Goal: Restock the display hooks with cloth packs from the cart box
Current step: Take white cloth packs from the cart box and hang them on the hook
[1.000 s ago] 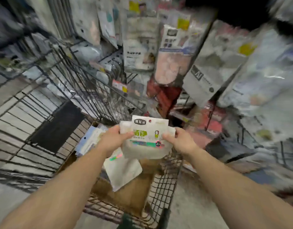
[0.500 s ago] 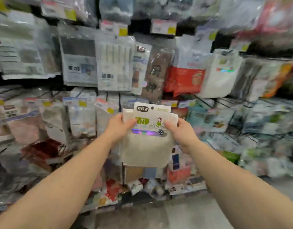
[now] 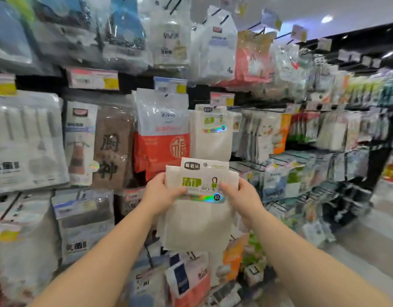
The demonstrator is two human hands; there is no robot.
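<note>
Cream cloth pack with green-lettered header card (image 3: 199,202) is being gripped upright by left hand (image 3: 160,193) and right hand (image 3: 240,196) at its sides, hang hole being aligned just below matching hung pack (image 3: 211,134).

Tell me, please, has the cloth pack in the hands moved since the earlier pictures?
Yes. The cloth pack has gone from over the cart up to the display, now just below the matching hung pack.
</note>
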